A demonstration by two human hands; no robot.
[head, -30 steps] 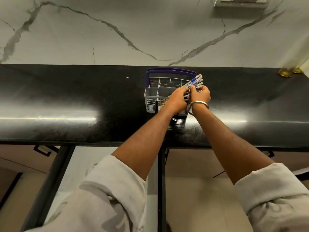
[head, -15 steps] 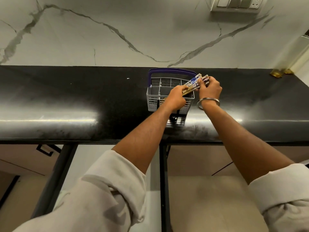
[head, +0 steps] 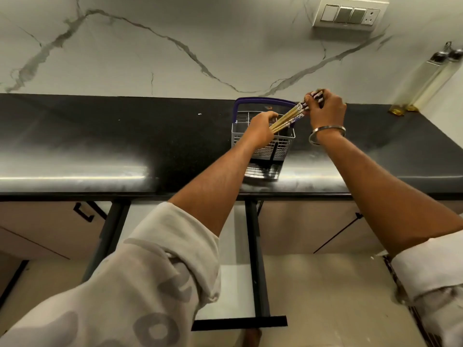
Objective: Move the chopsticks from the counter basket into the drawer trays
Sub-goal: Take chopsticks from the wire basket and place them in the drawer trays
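Bundle of chopsticks point(head: 288, 118) held slanted above grey wire basket point(head: 280, 149), no longer standing in it. Right hand point(head: 328, 111) fingers curled tight round patterned top ends, up and right of basket. Left hand point(head: 260, 131) fingers closed round plain lower ends, over basket's rim. Basket with purple handle point(head: 260, 100) sits on black counter point(head: 100, 136) near wall. Metal bangle point(head: 325, 132) on right wrist. 2 bottles point(head: 426, 78) at counter's far right.
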